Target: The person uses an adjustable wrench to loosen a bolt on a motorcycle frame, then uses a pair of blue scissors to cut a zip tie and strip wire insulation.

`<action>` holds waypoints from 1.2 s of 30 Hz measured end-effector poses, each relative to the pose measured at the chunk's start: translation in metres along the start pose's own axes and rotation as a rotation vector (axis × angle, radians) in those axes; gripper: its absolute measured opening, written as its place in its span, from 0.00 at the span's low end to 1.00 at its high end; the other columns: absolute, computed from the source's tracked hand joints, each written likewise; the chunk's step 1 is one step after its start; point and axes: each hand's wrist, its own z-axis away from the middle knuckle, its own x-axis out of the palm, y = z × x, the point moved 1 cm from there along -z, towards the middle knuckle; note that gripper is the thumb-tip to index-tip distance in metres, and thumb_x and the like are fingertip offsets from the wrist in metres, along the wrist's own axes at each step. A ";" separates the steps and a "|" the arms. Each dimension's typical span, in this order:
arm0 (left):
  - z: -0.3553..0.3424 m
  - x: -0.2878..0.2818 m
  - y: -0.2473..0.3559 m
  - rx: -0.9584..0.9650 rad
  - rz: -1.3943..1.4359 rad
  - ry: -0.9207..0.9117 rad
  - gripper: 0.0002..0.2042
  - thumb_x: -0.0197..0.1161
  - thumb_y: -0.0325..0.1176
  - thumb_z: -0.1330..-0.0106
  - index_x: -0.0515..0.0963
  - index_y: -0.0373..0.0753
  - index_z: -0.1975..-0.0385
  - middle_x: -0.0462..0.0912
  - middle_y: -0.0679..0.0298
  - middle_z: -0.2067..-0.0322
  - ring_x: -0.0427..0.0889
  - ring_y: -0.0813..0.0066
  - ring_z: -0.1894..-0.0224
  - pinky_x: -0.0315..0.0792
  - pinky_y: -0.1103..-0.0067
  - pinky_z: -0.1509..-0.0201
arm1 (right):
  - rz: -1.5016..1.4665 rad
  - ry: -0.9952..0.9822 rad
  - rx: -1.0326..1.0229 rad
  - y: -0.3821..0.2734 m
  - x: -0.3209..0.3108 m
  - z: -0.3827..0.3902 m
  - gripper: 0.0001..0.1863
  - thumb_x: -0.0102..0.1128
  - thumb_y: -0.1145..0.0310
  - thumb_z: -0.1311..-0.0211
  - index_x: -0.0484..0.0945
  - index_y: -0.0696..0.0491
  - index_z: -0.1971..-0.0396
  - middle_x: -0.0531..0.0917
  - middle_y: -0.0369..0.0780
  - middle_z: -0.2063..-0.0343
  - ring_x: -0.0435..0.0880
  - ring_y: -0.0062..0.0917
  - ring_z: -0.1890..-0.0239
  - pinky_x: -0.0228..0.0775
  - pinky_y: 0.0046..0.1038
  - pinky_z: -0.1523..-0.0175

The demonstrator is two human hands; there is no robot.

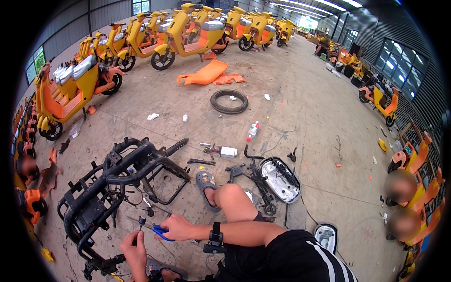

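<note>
My right hand is closed on the blue handles of a pair of scissors. The scissors' blades point left, toward a small black round part on a thin cable. Just below that part, my left hand pinches the cable between thumb and fingers. Whether the blades touch the cable, I cannot tell. Left of my hands a bare black scooter frame lies on the concrete floor, with loose wires hanging from its middle near the scissors.
Beyond my knee lie a silver controller box, a white and black seat shell, a kickstand-like metal part and a plastic bottle. Further off are a tyre and orange panels. Yellow scooters stand in rows.
</note>
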 end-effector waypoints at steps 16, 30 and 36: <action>0.003 0.000 -0.001 0.056 0.003 0.060 0.08 0.64 0.28 0.36 0.80 0.27 0.68 0.80 0.56 0.77 0.76 0.72 0.77 0.69 0.76 0.71 | 0.079 0.159 -0.165 0.018 0.012 -0.011 0.20 0.65 0.52 0.51 0.79 0.56 0.80 0.77 0.49 0.84 0.77 0.46 0.79 0.67 0.42 0.73; -0.002 0.006 0.018 0.068 -0.010 0.036 0.07 0.64 0.29 0.37 0.82 0.30 0.67 0.82 0.52 0.76 0.79 0.66 0.78 0.71 0.77 0.72 | 0.008 0.011 0.100 -0.005 -0.008 -0.004 0.29 0.70 0.39 0.54 0.80 0.55 0.78 0.76 0.39 0.87 0.76 0.33 0.82 0.66 0.32 0.73; -0.003 0.009 0.017 0.003 0.008 0.014 0.10 0.64 0.31 0.35 0.81 0.29 0.66 0.81 0.56 0.80 0.75 0.76 0.79 0.68 0.79 0.74 | 0.076 -0.054 0.096 -0.005 -0.013 -0.003 0.32 0.67 0.40 0.49 0.77 0.57 0.88 0.71 0.42 0.93 0.71 0.36 0.87 0.61 0.36 0.77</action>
